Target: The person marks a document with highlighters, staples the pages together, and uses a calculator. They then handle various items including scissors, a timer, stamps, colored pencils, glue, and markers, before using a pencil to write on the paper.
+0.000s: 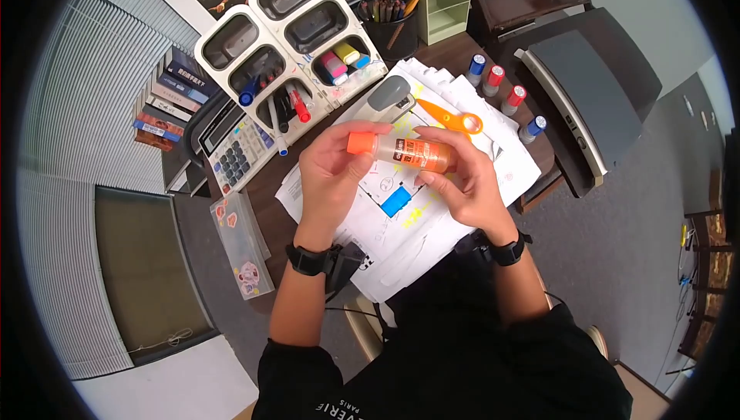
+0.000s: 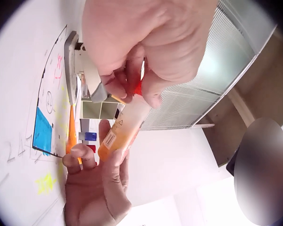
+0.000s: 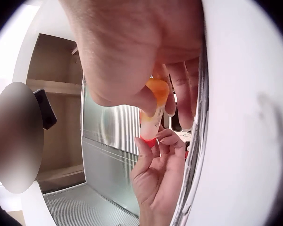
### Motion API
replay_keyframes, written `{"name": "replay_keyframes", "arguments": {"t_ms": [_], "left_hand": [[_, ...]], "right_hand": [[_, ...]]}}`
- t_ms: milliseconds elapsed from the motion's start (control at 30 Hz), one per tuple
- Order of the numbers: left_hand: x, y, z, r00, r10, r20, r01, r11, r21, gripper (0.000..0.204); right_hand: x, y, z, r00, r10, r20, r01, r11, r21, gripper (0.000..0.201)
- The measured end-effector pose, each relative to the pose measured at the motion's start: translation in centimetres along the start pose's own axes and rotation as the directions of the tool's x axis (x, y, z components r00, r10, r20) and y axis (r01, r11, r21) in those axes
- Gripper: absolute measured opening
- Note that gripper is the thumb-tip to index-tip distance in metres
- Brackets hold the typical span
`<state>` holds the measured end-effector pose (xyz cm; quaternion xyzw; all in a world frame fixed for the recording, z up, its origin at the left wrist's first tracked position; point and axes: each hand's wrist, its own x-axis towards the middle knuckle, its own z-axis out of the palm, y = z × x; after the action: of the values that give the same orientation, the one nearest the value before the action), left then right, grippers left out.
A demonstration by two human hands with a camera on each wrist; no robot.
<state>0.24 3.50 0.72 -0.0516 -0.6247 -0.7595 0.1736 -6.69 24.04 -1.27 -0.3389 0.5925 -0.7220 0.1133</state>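
A liquid glue bottle (image 1: 416, 154) with an orange label and an orange cap (image 1: 361, 143) lies nearly level above the papers in the head view. My left hand (image 1: 331, 177) pinches the cap between thumb and fingers. At the other end, my right hand (image 1: 470, 185) grips the base of the bottle with thumb and fingertips. Amber liquid fills the base end in the left wrist view, where the bottle (image 2: 124, 126) slants. Beneath the hands are stacked sheets (image 1: 416, 254) with handwriting, yellow highlighter and a blue patch (image 1: 397, 202).
Orange scissors (image 1: 451, 117) and a grey-and-white stapler (image 1: 389, 96) lie on the sheets. Blue- and red-capped bottles (image 1: 493, 79) stand at the right. A white organizer (image 1: 297, 73) with pens and a calculator (image 1: 235, 150) are at the left. A printer-like machine (image 1: 586, 88) stands farther right.
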Motion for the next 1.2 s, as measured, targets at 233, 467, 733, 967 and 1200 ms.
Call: {"name": "replay_keyframes", "arguments": {"t_ms": [233, 467, 733, 967, 1200], "left_hand": [[-0.2, 0.1, 0.2, 0.999, 0.022, -0.024, -0.024, 0.995, -0.1, 0.05], [-0.2, -0.1, -0.4, 0.998, 0.044, -0.045, -0.047, 0.998, -0.048, 0.049], [-0.4, 0.1, 0.0, 0.999, -0.026, -0.035, 0.024, 0.999, -0.042, 0.052], [-0.1, 0.7, 0.3, 1.0, 0.021, -0.017, -0.021, 1.0, -0.011, 0.052], [-0.2, 0.8, 1.5, 0.996, 0.022, 0.082, -0.036, 0.983, 0.181, 0.07]], "right_hand": [[-0.2, -0.4, -0.4, 0.993, 0.066, 0.099, -0.051, 0.987, -0.151, 0.056], [-0.2, 0.2, 0.0, 0.991, 0.041, 0.125, -0.023, 0.989, -0.147, 0.061], [-0.2, -0.3, -0.2, 0.99, -0.08, 0.119, 0.099, 0.981, -0.167, 0.056], [-0.4, -1.4, -0.3, 0.973, 0.097, 0.208, -0.058, 0.981, -0.186, 0.069], [-0.6, -0.1, 0.2, 0.988, 0.045, 0.15, -0.022, 0.988, -0.153, 0.071]]}}
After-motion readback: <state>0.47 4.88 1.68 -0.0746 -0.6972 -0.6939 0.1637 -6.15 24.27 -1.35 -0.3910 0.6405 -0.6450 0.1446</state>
